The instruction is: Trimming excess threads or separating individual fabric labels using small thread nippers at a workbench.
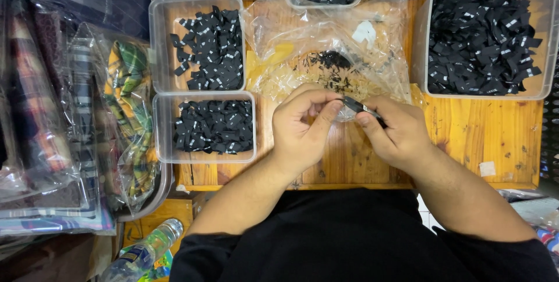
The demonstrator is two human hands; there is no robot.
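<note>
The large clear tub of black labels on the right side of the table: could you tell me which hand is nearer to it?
Right. The right hand lies just left of the large clear tub, below its near corner; the left hand is farther left, beyond the right one.

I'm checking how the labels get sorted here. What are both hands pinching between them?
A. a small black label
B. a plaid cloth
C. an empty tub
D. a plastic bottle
A: the left hand and right hand together pinch a small black label above the wooden table.

Plastic bag (326, 43) on table (466, 136) between label tubs (204, 128), behind hands (349, 122).
</note>
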